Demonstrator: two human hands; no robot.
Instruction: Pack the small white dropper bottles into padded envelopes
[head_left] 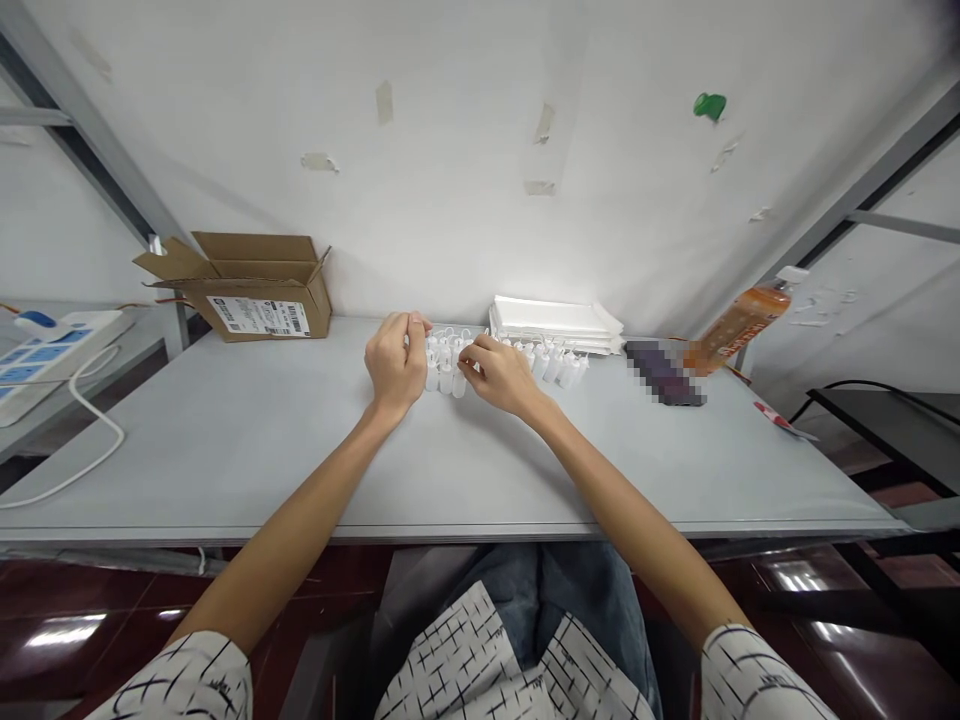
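Briefly: small white plastic bottles point(555, 365) are kept in a tight row on the grey table point(225, 470), w/ all in easy reach. Left hand point(396, 362) is pinched nearly shut, hold hidden; right hand point(499, 375) is curved on bottles, grip can't be told.

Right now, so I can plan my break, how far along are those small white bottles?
Looks done, though I can't be sure: the row of white plastic bottles right of the hands. In hand: the right hand has its fingers on a bottle; the left hand hides whatever it touches. Left: the bunched bottles beside the left hand.
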